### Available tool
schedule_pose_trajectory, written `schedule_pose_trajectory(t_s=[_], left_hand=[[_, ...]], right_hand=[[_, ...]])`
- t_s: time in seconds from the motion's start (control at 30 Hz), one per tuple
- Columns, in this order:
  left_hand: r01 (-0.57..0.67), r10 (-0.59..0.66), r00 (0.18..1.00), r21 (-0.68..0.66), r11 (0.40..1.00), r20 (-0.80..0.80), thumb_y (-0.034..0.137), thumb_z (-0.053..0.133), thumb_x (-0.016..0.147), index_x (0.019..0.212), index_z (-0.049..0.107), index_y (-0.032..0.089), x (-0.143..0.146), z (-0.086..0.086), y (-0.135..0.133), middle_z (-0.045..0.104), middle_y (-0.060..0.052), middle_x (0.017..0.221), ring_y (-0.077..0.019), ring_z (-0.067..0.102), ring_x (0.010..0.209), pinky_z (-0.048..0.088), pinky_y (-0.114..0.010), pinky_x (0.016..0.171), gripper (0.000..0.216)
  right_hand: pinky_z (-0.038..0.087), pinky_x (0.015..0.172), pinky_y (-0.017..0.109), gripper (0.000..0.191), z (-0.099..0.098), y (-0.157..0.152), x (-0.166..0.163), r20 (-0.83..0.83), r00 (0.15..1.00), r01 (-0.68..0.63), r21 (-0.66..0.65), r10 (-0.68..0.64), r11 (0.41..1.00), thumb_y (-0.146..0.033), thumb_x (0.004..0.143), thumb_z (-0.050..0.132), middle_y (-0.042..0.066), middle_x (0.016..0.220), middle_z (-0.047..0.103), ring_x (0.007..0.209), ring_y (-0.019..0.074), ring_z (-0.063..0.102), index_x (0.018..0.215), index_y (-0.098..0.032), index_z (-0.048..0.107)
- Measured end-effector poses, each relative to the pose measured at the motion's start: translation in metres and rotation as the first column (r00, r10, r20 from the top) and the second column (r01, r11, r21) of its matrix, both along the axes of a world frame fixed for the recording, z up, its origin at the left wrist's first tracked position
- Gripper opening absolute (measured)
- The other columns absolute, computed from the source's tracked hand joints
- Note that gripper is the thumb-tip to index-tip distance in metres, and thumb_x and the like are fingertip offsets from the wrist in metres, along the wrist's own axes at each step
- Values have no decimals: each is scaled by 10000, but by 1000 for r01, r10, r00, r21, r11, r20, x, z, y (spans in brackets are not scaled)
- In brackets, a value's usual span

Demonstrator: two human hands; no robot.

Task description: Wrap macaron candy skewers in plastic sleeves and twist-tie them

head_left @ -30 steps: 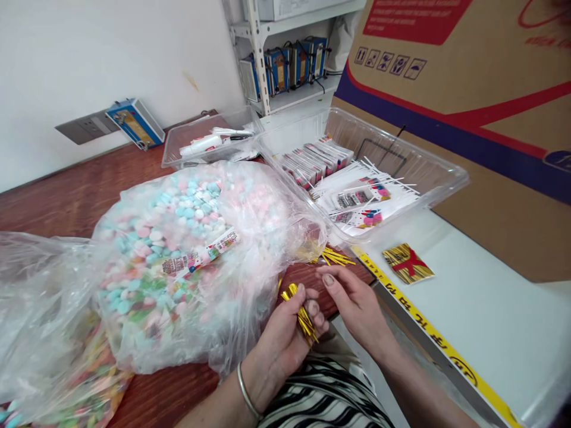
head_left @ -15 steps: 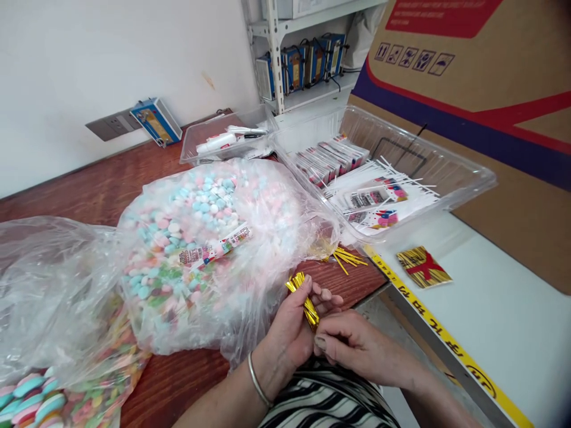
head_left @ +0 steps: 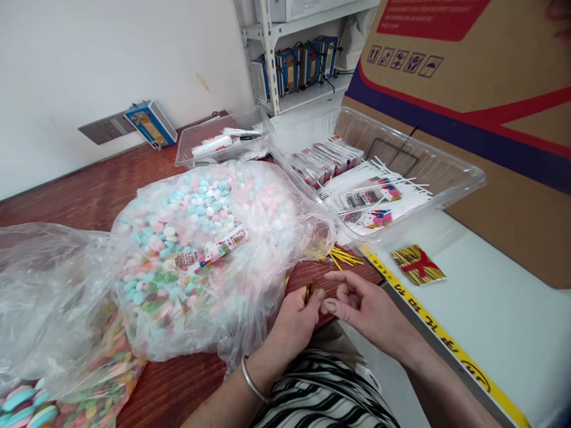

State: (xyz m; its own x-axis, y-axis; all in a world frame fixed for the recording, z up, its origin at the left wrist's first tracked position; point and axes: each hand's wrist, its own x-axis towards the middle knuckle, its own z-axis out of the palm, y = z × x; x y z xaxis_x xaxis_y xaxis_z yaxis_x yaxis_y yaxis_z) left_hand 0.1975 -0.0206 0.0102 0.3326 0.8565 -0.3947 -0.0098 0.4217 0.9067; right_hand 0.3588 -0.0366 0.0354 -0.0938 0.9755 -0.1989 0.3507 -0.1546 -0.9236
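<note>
My left hand [head_left: 295,318] is closed around a bundle of gold twist ties [head_left: 309,289]; only their upper ends show above the fingers. Close beside it on the right is my right hand [head_left: 363,306]. Its fingers are apart and loosely bent, the thumb near my left fingertips, and nothing shows in it. More gold twist ties [head_left: 345,258] lie loose beyond my hands, near the table's corner. To the left a large clear bag of pastel candies [head_left: 209,202] bulges over the table, with a printed wrapper strip [head_left: 212,248] on top.
A clear plastic tray [head_left: 459,178] holds printed packets and white sticks; a smaller clear bin [head_left: 187,148] stands behind. Another candy bag [head_left: 57,285] lies at left. A gold-striped packet [head_left: 418,264] rests on the white surface, beside a large cardboard box [head_left: 499,232].
My left hand has turned and closed over the twist ties, hiding most of them. My right hand has lifted, and its fingers have opened. The view has shifted slightly.
</note>
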Motion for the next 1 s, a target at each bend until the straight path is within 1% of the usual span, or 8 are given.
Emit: schedule_pose_trajectory(t_s=[0.1, 0.17, 0.4, 0.57, 0.7, 0.8, 0.9, 1.0], left_hand=[[87, -83, 996, 100, 991, -45, 164, 629, 749, 745, 644, 177, 0, 2, -4, 633, -14, 739, -167, 486, 690, 366, -251, 645, 20], [83, -76, 994, 108, 991, -73, 132, 614, 736, 799, 664, 199, -1, 2, -6, 645, -22, 765, -187, 506, 712, 373, -257, 662, 105], [274, -175, 919, 252, 928, -353, 241, 542, 862, 858, 599, 196, -11, 9, -4, 631, -26, 793, -170, 525, 702, 354, -261, 658, 73], [445, -355, 870, 234, 865, -342, 274, 437, 939, 1029, 603, 181, -23, 27, 3, 658, -59, 974, -184, 569, 873, 383, -268, 776, 211], [518, -351, 803, 274, 811, -481, 287, 374, 969, 856, 583, 193, -28, 26, 3, 624, -32, 824, -165, 529, 742, 355, -273, 695, 256], [531, -284, 761, 307, 790, -583, 284, 350, 976, 807, 536, 197, -27, 18, 3, 616, -39, 796, -172, 525, 709, 350, -289, 666, 266], [576, -254, 699, 315, 754, -668, 261, 318, 980, 849, 542, 188, -26, 13, 2, 646, -68, 846, -197, 569, 754, 381, -312, 696, 269], [612, -258, 688, 352, 708, -678, 224, 298, 982, 959, 563, 178, -26, 14, 3, 673, -83, 951, -209, 608, 862, 416, -321, 769, 270]], right_hand=[[344, 535, 240, 322, -6, 4, -10, 48, 998, -34, -19, 35, 999, -300, 734, 739, -80, 601, 426, 559, 125, 419, 1027, -220, 633], [331, 542, 241, 194, -7, 4, -17, 70, 996, -49, 2, 49, 999, -271, 735, 736, -83, 578, 418, 558, 122, 410, 898, -221, 645], [398, 610, 248, 159, -10, 1, -16, -146, 986, -75, 52, 82, 996, -304, 901, 560, -20, 730, 571, 671, 138, 499, 781, -201, 570], [426, 645, 249, 204, -21, 4, -8, -208, 977, -24, 81, 41, 996, -356, 903, 582, -23, 736, 543, 696, 139, 503, 776, -199, 556], [460, 650, 260, 193, -25, 4, -9, -194, 980, -19, 94, 37, 995, -344, 922, 558, -20, 726, 554, 682, 144, 537, 787, -206, 543], [498, 777, 309, 125, -21, 2, -7, 1, 998, -61, 179, 61, 982, -320, 933, 554, 25, 902, 641, 847, 184, 612, 977, -212, 600], [419, 994, 404, 373, -13, 0, -5, 326, 942, -198, 336, 83, 921, -266, 945, 543, 102, 1293, 564, 1201, 250, 510, 1315, -222, 523], [427, 941, 433, 294, -7, -2, -6, 541, 818, -408, 306, 196, 860, -197, 979, 461, 120, 1168, 633, 1087, 260, 561, 1249, -173, 576]])
